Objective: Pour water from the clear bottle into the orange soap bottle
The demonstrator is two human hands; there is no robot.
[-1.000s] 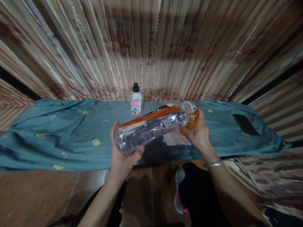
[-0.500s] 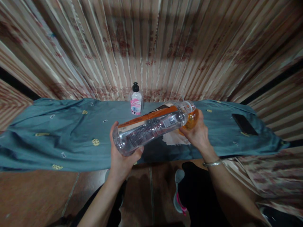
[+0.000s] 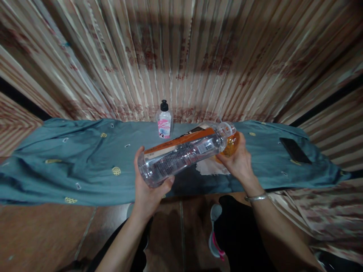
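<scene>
Left hand (image 3: 149, 192): bare, thumb and fingers wrapped round the base end of a large clear bottle (image 3: 181, 155). Bottle transparent, with an orange, cream and dark label bearing a barcode; held aslant above the table, base to the left, neck to the right and farther from the person.

Right hand (image 3: 239, 160): bare, closed about an amber container (image 3: 231, 143), partly hidden by the palm and by the clear bottle. Container located at the bottle's neck; whether the two rims touch cannot be told. Silver bangle (image 3: 256, 197) on the right wrist.

Beneath the right hand: a pale, ragged-edged cloth or paper (image 3: 211, 168), partly covered from view.

Beyond the clear bottle: a small bottle (image 3: 164, 126), upright, black cap, pink and white label.

Far right: a dark flat object, phone-like (image 3: 295, 151), lying on the table.

Support: table cover (image 3: 87, 151), blue-green, creased, with yellow pineapple motifs.

Backdrop: striped, pleated curtain (image 3: 176, 56) with reddish figures.

Below: brown tiled floor (image 3: 45, 230); grey shoe with pink trim (image 3: 215, 230).
</scene>
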